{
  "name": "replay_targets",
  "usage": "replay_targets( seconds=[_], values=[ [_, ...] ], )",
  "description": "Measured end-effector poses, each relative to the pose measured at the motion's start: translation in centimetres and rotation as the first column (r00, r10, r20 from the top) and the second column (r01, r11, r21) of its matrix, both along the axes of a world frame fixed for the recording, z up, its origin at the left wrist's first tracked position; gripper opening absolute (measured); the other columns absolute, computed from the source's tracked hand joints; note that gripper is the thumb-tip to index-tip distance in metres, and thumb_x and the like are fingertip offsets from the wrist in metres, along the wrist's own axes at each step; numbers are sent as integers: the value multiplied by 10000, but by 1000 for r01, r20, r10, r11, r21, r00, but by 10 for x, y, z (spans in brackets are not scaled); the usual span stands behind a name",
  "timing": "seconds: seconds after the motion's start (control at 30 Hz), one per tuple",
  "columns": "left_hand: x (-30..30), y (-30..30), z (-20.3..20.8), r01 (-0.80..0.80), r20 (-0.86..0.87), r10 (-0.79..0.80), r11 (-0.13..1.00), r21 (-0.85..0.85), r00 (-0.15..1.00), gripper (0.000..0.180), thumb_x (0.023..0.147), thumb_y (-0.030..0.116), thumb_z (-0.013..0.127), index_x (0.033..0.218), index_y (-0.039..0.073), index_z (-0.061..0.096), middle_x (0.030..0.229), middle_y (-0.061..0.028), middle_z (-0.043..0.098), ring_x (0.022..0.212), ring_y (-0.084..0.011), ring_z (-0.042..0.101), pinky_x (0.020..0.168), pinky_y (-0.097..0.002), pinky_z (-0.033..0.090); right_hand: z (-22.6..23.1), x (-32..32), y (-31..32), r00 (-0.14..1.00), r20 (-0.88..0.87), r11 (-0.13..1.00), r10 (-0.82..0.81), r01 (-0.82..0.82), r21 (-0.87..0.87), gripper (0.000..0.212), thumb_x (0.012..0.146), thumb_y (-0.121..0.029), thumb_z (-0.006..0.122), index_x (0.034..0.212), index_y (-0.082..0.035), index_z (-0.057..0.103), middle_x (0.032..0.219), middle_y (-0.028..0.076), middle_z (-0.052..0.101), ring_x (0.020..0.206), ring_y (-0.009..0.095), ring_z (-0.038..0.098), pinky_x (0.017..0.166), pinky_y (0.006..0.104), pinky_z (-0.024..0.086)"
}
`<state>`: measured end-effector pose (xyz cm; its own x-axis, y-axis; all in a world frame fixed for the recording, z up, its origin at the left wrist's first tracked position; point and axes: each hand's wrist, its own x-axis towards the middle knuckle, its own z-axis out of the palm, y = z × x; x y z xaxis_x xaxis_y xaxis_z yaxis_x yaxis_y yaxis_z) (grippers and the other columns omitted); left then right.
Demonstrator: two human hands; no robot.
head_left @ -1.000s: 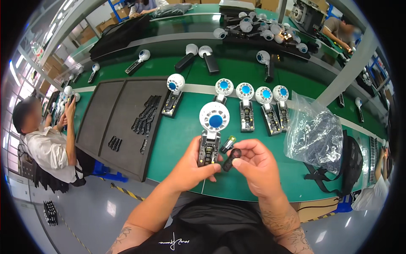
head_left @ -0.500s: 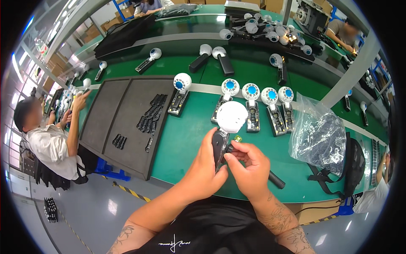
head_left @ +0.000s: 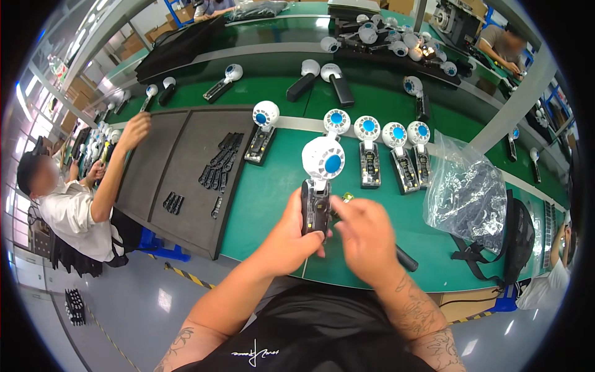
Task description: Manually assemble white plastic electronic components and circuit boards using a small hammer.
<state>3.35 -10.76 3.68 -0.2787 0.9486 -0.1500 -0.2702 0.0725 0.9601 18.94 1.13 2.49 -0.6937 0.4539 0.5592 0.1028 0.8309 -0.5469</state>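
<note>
My left hand (head_left: 292,239) grips the dark open handle of a small hand-held fan (head_left: 319,180) with a white round head and blue centre, held upright above the green bench (head_left: 266,198). My right hand (head_left: 365,232) is beside the handle, fingers pinched near a small brass-coloured part (head_left: 348,198); what it pinches is too small to tell. Several similar fans (head_left: 384,149) lie in a row just beyond, heads away from me.
A dark mat (head_left: 180,173) with black handle shells lies to the left. A crumpled clear plastic bag (head_left: 468,192) sits to the right, a black bag (head_left: 517,239) past it. A seated person (head_left: 74,204) at left reaches over the mat. More fans lie on the far bench.
I have lifted the fan off the bench and brought it closer and upright. My right hand moved from the handle's lower end to its side. The person at left stretched an arm forward.
</note>
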Motion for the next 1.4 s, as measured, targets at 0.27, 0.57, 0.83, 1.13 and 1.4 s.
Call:
replay_targets(
  seconds=[0.27,0.57,0.83,1.13,1.4],
  values=[
    [-11,-3,-1,37,342,-46,999,32,939,827,863,-87,521,1618,102,243,1245,-158,582,973,-207,615,641,-296,531,-10,26,26,787,561,938,-257,343,-52,258,920,-64,720,1163,-37,638,1028,138,696,827,310,652,725,387,523],
    [-9,-2,9,10,254,-13,1000,15,967,809,867,-88,503,1612,98,249,1241,-153,588,968,-212,620,655,-302,543,53,46,-28,877,-444,863,-182,-74,-499,348,908,1,669,1252,-43,696,948,99,721,757,187,631,670,337,492],
    [-11,-13,-2,-56,212,48,998,33,976,797,879,-83,494,1615,93,240,1221,-149,593,977,-212,616,668,-307,556,50,34,-15,966,-251,998,-57,49,-40,408,870,25,711,1268,-60,735,930,95,726,744,221,645,683,332,513],
    [-3,-12,2,-38,219,22,997,70,976,749,896,-81,505,1584,89,264,1214,-147,589,984,-208,615,682,-305,560,44,29,-9,989,-149,1000,6,-6,-5,450,846,-13,740,1282,-127,752,873,37,666,676,222,574,636,353,485],
    [-5,-6,-3,-136,313,124,991,18,942,633,957,-47,527,1546,80,333,1179,-149,610,934,-203,622,698,-312,563,26,15,12,986,156,996,-56,66,-55,421,878,-46,736,1288,-141,747,890,45,670,664,243,567,639,359,498]
  ],
)
